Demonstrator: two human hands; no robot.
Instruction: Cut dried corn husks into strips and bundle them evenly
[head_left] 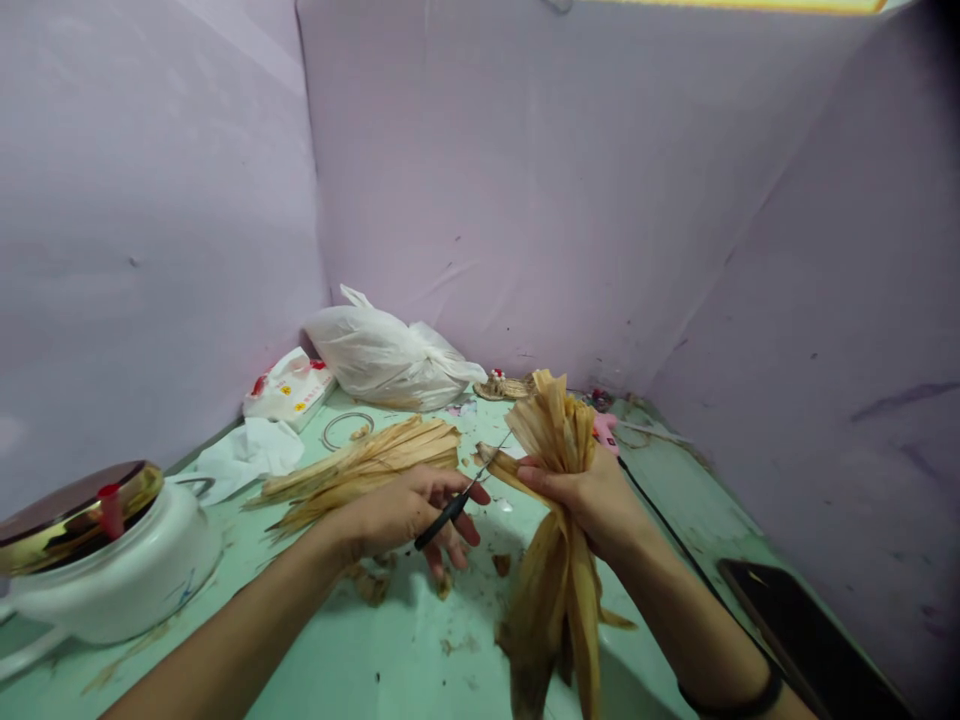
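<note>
Right hand [600, 500]: closed round husk bundle [559, 430], right of centre.
Left hand [420, 510]: fingers spread, narrow hold on black-handled tool [450, 516].
Crowding my left: loose husks [382, 460], centre-left.
Around: pot [124, 580], lower left; white bag [382, 360], above loose husks; phone [806, 640], lower right.

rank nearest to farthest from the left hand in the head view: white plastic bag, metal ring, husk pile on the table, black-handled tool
1. Black-handled tool, in the left hand
2. Husk pile, just beyond the hand
3. Metal ring, past the pile, toward the left
4. White plastic bag, farthest back, by the wall
</note>
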